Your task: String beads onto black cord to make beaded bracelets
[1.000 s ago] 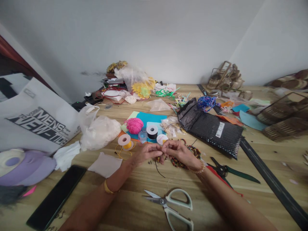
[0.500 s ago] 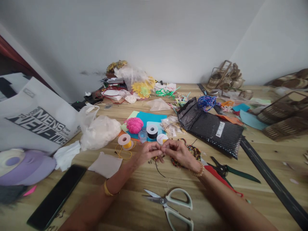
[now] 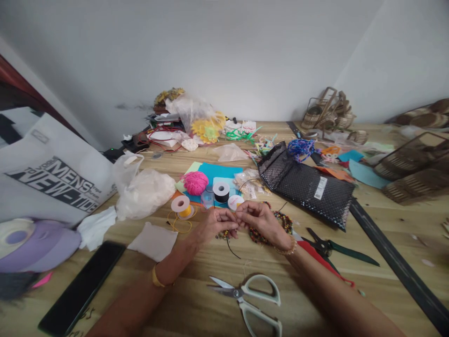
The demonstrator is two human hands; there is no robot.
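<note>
My left hand [image 3: 217, 224] and my right hand [image 3: 258, 222] meet above the middle of the table, thumbs and fingertips pinched together. Whatever lies between the fingertips is too small to make out. Under the left fingers sit small multicoloured beads [image 3: 222, 235], partly hidden, and a black cord [image 3: 233, 251] trails toward me. Strands of multicoloured beads [image 3: 286, 223] lie coiled beside and beneath my right hand. Just beyond the hands stand a spool of black cord [image 3: 221, 193] and a round white-topped spool [image 3: 235, 202], partly covered by the right fingers.
Scissors [image 3: 238, 293] lie open nearest me. Left are a yellow thread spool [image 3: 182, 207], pink yarn [image 3: 195, 183], a white pouch [image 3: 153, 241] and a black phone-like slab [image 3: 82, 288]. Pruning shears [image 3: 328, 245] and a black bubble mailer [image 3: 305, 182] lie right.
The hands stay pinched together in nearly the same place, with slight finger movement. A little more of the beads shows below the left fingers. The view has shifted very slightly.
</note>
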